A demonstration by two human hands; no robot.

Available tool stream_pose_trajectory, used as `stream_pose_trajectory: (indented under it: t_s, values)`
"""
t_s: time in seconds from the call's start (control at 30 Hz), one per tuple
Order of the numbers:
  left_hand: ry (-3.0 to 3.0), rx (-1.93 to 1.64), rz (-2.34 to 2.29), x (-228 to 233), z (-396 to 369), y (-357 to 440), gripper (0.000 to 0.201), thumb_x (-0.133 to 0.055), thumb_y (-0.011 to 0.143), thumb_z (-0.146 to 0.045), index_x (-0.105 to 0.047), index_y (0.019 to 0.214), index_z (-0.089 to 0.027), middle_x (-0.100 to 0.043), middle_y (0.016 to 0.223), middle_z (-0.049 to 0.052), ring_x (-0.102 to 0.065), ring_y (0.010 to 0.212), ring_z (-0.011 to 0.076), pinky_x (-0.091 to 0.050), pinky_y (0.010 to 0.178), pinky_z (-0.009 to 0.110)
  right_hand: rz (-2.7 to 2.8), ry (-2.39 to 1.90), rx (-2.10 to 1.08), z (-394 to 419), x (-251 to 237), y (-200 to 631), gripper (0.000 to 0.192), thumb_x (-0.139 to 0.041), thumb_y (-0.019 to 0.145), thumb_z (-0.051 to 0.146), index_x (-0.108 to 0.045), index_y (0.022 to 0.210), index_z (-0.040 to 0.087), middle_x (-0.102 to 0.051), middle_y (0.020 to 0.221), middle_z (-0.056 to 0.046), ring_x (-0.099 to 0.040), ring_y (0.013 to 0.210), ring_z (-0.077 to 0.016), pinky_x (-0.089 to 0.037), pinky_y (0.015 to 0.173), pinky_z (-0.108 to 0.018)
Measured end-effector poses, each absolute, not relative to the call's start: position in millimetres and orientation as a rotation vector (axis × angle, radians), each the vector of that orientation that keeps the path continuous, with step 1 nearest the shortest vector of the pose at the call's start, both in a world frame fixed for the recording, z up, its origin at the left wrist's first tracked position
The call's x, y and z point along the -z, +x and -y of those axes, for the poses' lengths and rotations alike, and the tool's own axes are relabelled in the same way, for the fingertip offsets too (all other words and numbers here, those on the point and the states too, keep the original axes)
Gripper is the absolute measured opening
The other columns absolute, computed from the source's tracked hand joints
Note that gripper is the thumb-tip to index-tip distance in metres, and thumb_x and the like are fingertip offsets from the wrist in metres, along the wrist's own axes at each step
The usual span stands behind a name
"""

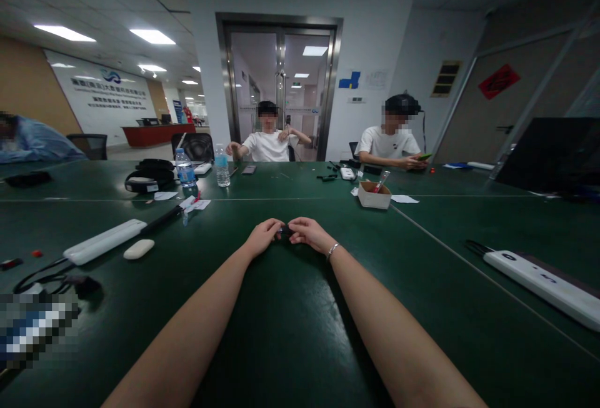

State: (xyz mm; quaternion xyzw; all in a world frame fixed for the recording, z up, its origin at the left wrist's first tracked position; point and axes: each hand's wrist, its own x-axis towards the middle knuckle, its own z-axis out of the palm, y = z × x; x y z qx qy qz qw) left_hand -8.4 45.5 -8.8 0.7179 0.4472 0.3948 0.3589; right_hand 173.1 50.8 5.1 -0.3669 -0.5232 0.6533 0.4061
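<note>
My left hand [263, 237] and my right hand [311, 235] meet over the dark green table [276, 333], both with fingers closed. Between their fingertips is a small black object [285, 230], partly covered by the fingers. It is too small for me to tell its kind. The left fingers pinch its left end, while those of the right hand grip its right end. A silver bracelet [332, 250] circles my right wrist.
Left of my arms lie a white power strip [105, 240] and a white oval case [139, 249]. Water bottles [222, 167] stand further back. A small box [374, 196] sits beyond my right hand; another power strip [539, 283] lies right. Two people sit across the table.
</note>
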Motion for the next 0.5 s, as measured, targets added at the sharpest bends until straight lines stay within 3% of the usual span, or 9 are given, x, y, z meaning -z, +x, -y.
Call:
stream_pose_trajectory:
  t_s: [0.3,0.5]
  values:
    - [1.892,-1.083,-1.149,6.2,-42.9,-9.9,0.030,-0.055,0.073,-0.029,-0.059,0.100,-0.017,-0.059,0.081,0.003,-0.053,0.070,0.0134,-0.042,0.067,0.025,1.327,-0.931,-1.655,-51.8,-4.3,173.2,0.006,-0.056,0.083,0.012,-0.053,0.088,0.010,-0.062,0.062,-0.005,-0.063,0.051,-0.0110,-0.055,0.052,-0.019]
    - [1.866,-1.108,-1.114,1.4,-40.4,-10.0,0.030,-0.058,0.071,-0.029,-0.059,0.098,-0.015,-0.059,0.084,0.005,-0.052,0.067,0.0126,-0.043,0.063,0.026,1.385,-0.979,-1.594,-50.0,-4.9,170.0,0.006,-0.050,0.087,0.017,-0.050,0.086,0.011,-0.057,0.057,-0.002,-0.058,0.042,-0.0110,-0.050,0.038,-0.018]
